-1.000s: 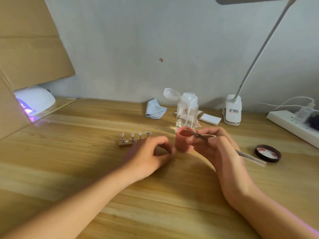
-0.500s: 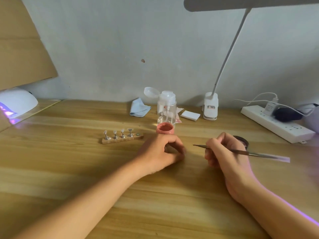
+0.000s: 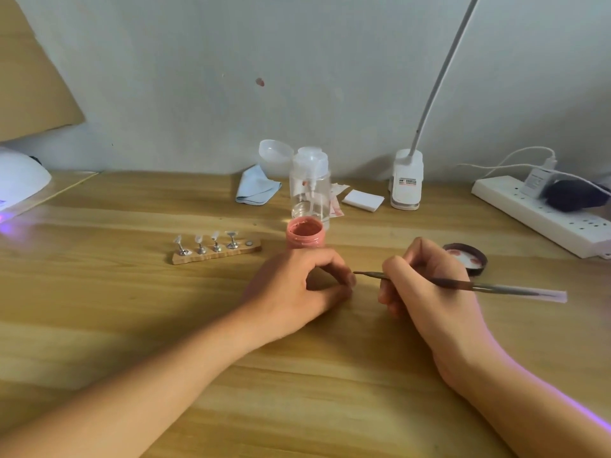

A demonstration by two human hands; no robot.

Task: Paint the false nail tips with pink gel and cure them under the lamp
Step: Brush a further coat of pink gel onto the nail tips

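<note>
Closer now: the brush (image 3: 496,287) tip nearly meets the left hand (image 3: 294,289), mid-frame; the right hand (image 3: 429,292) pinches its shaft. Left thumb and forefinger curl together; what they pinch, can't tell. Four nail tips (image 3: 214,235) on the holder (image 3: 211,256), centre-left, look unpainted; pink gel jar (image 3: 304,234) open; curing lamp (image 3: 20,180) far left, unused.

Counted: 4 nail tips (image 3: 215,235) on 1 holder (image 3: 218,256); 1 pink gel jar (image 3: 304,243); 1 jar lid (image 3: 476,259); 1 brush (image 3: 496,287); 1 pump bottle (image 3: 310,190); 1 blue cloth (image 3: 256,190); 1 white pad (image 3: 362,200); 1 desk lamp (image 3: 407,180); 1 power strip (image 3: 535,213); 1 curing lamp (image 3: 20,183).
</note>
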